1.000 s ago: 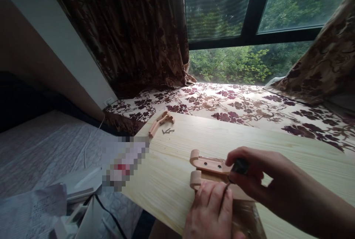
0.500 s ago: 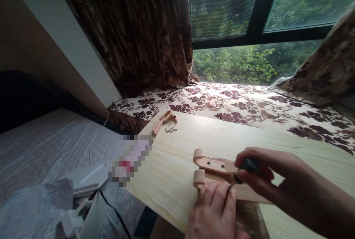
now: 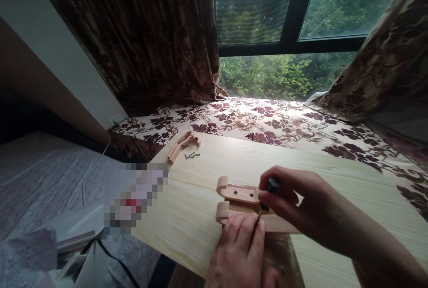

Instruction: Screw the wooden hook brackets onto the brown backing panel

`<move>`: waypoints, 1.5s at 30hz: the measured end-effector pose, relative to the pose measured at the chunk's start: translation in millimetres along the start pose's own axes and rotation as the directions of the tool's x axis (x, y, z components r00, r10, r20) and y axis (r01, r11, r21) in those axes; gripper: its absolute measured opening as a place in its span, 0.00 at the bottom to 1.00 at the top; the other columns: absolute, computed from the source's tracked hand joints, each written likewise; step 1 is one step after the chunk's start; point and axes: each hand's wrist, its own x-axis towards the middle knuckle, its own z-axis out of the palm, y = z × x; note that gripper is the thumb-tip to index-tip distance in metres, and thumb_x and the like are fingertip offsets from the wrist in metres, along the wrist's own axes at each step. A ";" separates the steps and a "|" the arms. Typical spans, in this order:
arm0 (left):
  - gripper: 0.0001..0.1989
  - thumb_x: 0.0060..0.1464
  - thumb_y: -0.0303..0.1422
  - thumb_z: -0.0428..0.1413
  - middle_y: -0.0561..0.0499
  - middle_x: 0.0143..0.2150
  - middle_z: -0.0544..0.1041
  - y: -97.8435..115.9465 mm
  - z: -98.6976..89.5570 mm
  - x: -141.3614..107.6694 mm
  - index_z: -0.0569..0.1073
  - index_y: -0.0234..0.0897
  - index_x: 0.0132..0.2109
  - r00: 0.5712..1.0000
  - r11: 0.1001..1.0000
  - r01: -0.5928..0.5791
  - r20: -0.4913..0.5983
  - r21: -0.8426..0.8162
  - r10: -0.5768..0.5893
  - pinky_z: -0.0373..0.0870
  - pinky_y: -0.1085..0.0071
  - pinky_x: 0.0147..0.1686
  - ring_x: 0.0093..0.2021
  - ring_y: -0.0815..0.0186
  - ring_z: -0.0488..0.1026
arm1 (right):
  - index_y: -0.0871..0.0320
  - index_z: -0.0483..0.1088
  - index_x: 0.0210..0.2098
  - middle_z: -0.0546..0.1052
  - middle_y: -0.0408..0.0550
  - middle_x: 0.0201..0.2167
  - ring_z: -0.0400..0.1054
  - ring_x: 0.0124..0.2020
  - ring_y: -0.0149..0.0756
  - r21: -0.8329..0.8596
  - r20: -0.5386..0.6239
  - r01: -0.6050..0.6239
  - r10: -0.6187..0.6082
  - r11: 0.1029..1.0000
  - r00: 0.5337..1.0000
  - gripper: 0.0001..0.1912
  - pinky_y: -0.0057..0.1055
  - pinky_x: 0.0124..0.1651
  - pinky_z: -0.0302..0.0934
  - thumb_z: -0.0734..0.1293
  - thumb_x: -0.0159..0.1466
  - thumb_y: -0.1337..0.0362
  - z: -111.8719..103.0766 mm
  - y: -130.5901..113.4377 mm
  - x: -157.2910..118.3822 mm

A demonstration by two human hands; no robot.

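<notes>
My right hand is closed round the dark handle of a screwdriver. Its thin shaft slants down between the fingers of my left hand; the tip is hidden there. With fingers close together, my left hand presses on the nearer curved-end wooden hook. A second wooden hook lies just beyond, with two dark screw heads showing in it. Under both is a brown, glossy wrapped piece, partly covered by my left hand.
Loose screws and more wooden hooks lie at the far left of the pale wooden tabletop. A blurred-out item sits by its left edge. Papers and white boxes rest on the bed, and a flowered window seat lies behind.
The whole scene has shifted left as the head view turned right. My right hand still grips the screwdriver, its handle now slightly more upright; my left hand stays on the wooden hook.
</notes>
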 end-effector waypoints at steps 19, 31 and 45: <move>0.23 0.64 0.42 0.39 0.41 0.58 0.68 11.9 28.7 -14.3 0.65 0.37 0.60 0.987 0.986 0.112 -0.102 -0.127 -0.126 0.70 0.54 0.50 0.58 0.50 0.64 | 0.56 0.66 0.32 0.66 0.39 0.23 0.56 0.24 0.27 0.008 0.045 0.032 -0.032 0.999 0.998 0.10 0.27 0.27 0.51 0.60 0.67 0.60 -2.3 -5.5 -0.5; 0.26 0.61 0.46 0.50 0.40 0.54 0.73 -4.6 5.8 -9.1 0.67 0.31 0.58 0.996 0.996 -0.083 0.023 0.026 0.083 0.71 0.64 0.51 0.56 0.55 0.69 | 0.56 0.65 0.31 0.67 0.40 0.23 0.56 0.24 0.28 0.002 0.038 0.021 -0.021 1.000 0.999 0.10 0.27 0.27 0.51 0.59 0.67 0.60 -3.2 -6.7 -0.1; 0.23 0.65 0.39 0.36 0.41 0.48 0.75 17.4 29.9 -2.9 0.71 0.32 0.51 0.962 0.988 0.137 -0.230 -0.066 -0.149 0.69 0.58 0.47 0.51 0.54 0.70 | 0.55 0.66 0.40 0.69 0.37 0.24 0.59 0.23 0.25 0.006 0.015 0.022 -0.023 1.000 1.000 0.06 0.24 0.26 0.53 0.63 0.66 0.60 -6.5 -2.6 -0.2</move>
